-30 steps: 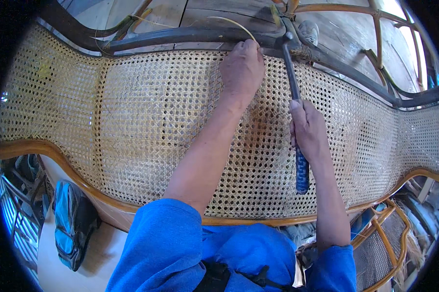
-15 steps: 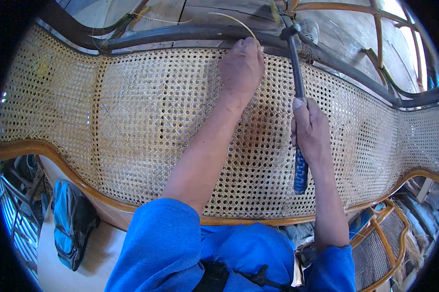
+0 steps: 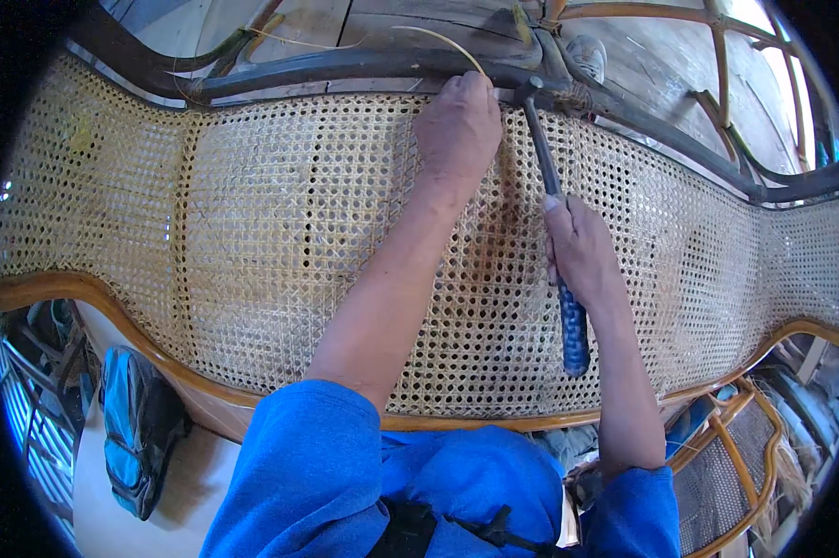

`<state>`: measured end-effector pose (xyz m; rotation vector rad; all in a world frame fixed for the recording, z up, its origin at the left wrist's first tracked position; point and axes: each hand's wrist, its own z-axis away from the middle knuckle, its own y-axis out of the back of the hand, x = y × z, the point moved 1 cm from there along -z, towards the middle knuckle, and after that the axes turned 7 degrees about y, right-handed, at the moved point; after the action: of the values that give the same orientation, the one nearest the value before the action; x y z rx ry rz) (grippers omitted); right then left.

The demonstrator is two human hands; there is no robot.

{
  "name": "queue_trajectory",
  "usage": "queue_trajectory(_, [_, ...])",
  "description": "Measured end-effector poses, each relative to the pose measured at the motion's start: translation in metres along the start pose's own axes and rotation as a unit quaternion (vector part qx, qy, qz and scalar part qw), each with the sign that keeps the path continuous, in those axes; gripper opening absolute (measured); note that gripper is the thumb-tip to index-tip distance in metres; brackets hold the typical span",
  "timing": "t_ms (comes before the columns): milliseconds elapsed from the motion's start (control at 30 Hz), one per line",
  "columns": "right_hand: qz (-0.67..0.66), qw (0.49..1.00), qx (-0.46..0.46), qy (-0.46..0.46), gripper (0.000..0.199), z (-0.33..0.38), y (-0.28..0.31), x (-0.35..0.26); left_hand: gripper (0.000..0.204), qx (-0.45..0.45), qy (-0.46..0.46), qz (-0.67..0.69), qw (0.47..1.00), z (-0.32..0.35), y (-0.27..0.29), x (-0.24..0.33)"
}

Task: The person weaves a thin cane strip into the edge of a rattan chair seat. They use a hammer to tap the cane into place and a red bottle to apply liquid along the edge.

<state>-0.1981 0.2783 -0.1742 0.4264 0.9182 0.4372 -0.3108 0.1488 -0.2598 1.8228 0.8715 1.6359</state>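
A wide woven cane panel [image 3: 364, 251] spans the view in front of me, bordered at its far side by a dark frame rail [image 3: 345, 67]. My left hand [image 3: 457, 126] is closed at the panel's far edge, fingers pinching a thin pale cane strip [image 3: 447, 41] that curves up and away over the rail. In my right hand [image 3: 582, 246] is a hammer [image 3: 543, 149], gripped on its shaft above the dark blue textured handle end. The hammer's head is at the far edge, just right of my left fingers; whether it touches the rail cannot be made out.
Along the near side runs a brown wooden edge [image 3: 122, 321]. A blue and black backpack [image 3: 131, 432] lies at the lower left. At the lower right is another rattan frame [image 3: 764, 456] with a woven panel. Beyond the rail are a shoe [image 3: 587, 58] and curved rattan poles [image 3: 643, 13].
The hammer's head has come down and to the left, from above the rail to beside my left fingers. My right hand has shifted slightly left; my left hand stays nearly in place.
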Motion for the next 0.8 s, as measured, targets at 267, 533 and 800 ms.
queue_trajectory(267, [-0.037, 0.999, 0.006, -0.014, 0.041, 0.007, 0.002, -0.003, 0.012, 0.001, 0.001, -0.011, 1.000, 0.001, 0.000, 0.002])
queue_trajectory(533, [0.107, 0.989, 0.087, -0.050, 0.027, 0.037, 0.033, 0.023, 0.017, -0.021, 0.053, 0.070, 0.996, 0.002, 0.015, 0.004])
queue_trajectory(800, [0.170, 0.969, 0.177, 0.030, 0.037, 0.063, 0.059, 0.069, 0.024, -0.071, -0.117, -0.080, 0.987, 0.039, 0.021, 0.034])
